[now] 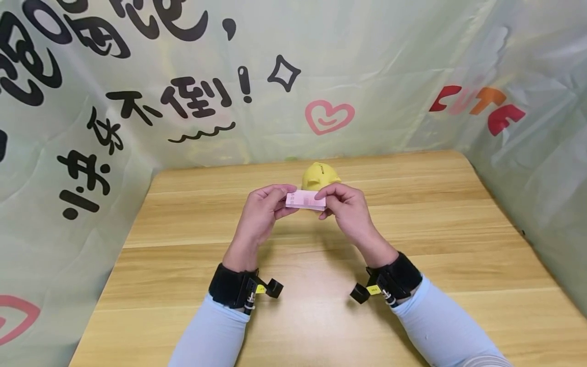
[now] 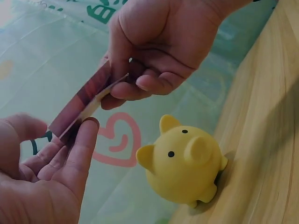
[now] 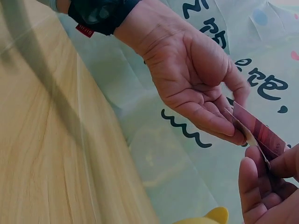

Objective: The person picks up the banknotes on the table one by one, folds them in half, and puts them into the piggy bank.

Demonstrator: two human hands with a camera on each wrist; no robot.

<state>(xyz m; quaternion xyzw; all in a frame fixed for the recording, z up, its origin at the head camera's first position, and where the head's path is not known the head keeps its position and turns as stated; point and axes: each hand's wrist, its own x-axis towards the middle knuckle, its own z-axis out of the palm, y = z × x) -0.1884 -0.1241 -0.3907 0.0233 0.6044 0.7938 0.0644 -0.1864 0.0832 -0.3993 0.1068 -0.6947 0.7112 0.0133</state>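
A folded pink banknote [image 1: 305,199] is held up between the two hands, above the table. At its left end, the left hand [image 1: 260,211] pinches it between thumb and fingers. The right hand [image 1: 352,210] grips the other end, thumb and fingers on opposite sides. Seen edge-on in the left wrist view, the banknote [image 2: 86,100] shows two layers standing slightly apart. Just beyond the hands, a yellow piggy bank [image 1: 320,175] stands on the table, a slot in its top; its lower part is hidden by the hands and note in the head view.
The wooden table [image 1: 307,316] runs back to a pale printed curtain [image 1: 380,66] with dark lettering and a pink heart. Another curtain side rises along the right edge. Both wrists carry black straps with small cameras [image 1: 274,288].
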